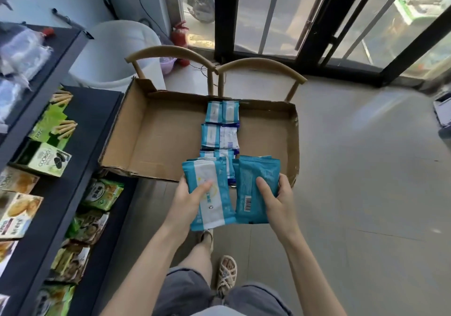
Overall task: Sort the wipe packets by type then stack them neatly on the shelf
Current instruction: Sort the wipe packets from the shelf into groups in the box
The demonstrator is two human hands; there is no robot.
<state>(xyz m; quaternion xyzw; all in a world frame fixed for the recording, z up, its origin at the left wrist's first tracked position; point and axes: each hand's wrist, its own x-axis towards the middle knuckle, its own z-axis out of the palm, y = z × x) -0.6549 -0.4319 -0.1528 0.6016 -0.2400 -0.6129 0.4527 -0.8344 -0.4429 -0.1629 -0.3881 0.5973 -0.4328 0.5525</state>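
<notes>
My left hand point(189, 199) grips a teal wipe packet with a white label point(214, 208), face up, thumb on top. My right hand point(278, 199) grips a second teal packet point(253, 184), barcode side up. Both packets are held side by side over the near edge of a shallow cardboard box point(161, 142). Inside the box lies a column of smaller wipe packets: a teal pair point(222, 111) at the far end, then a teal and white-blue pair point(219, 136), and more partly hidden behind the held packets.
The box rests on two wooden chairs point(258, 68). Dark shelves point(90, 125) on the left hold cookie boxes point(45, 159) and green snack bags point(102, 193). A white bucket point(117, 52) stands behind. Glass doors are at the back; grey floor lies to the right.
</notes>
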